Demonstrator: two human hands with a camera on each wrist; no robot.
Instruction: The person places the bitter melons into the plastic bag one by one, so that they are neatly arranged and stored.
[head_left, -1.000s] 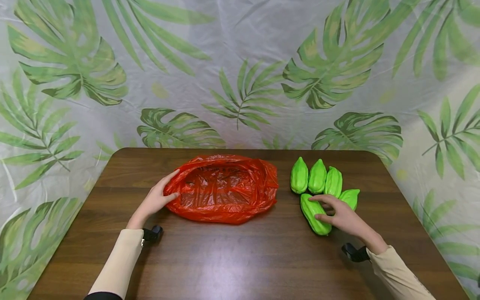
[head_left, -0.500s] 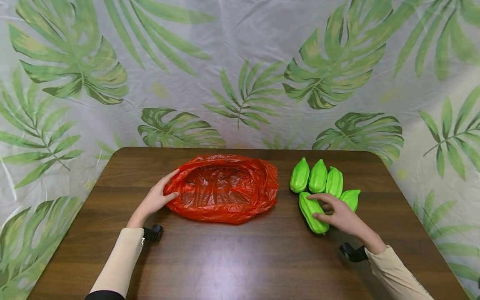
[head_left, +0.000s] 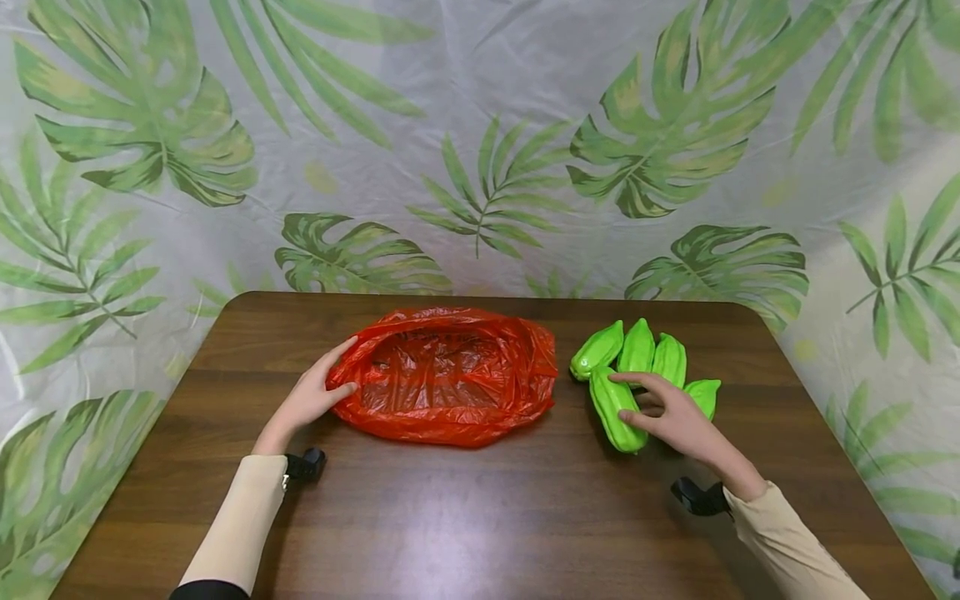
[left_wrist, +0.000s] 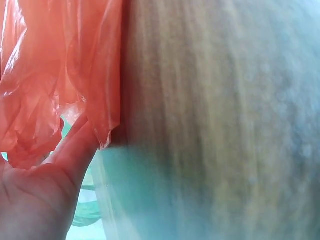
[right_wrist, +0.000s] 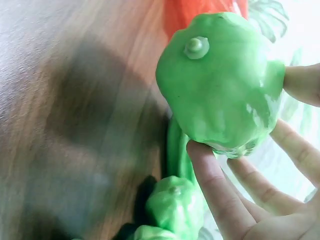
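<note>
A red plastic bag (head_left: 450, 429) lies on the table with its mouth spread wide toward me. My left hand (head_left: 311, 396) holds the bag's left end, thumb and fingers apart; in the left wrist view, red film hides the fingertips. My right hand (head_left: 671, 417) grips a bright green, ridged fruit (head_left: 617, 408) with a pointed end, thumb on one side and fingers on the other. In the right wrist view this fruit (right_wrist: 220, 85) shows a small round stem nub. Close behind it lie similar fruits (head_left: 597, 350), partly hidden by the hand.
Another green fruit (head_left: 705, 396) lies just right of my right hand. The brown wooden table (head_left: 450, 525) ends at a leaf-patterned cloth (head_left: 480, 167) behind it. Black wrist cameras (head_left: 306, 465) are strapped to both wrists.
My right hand has moved the gripped fruit slightly back and left. The leftmost back fruit has swung round, its near end shifting left. The left hand and bag have stayed put.
</note>
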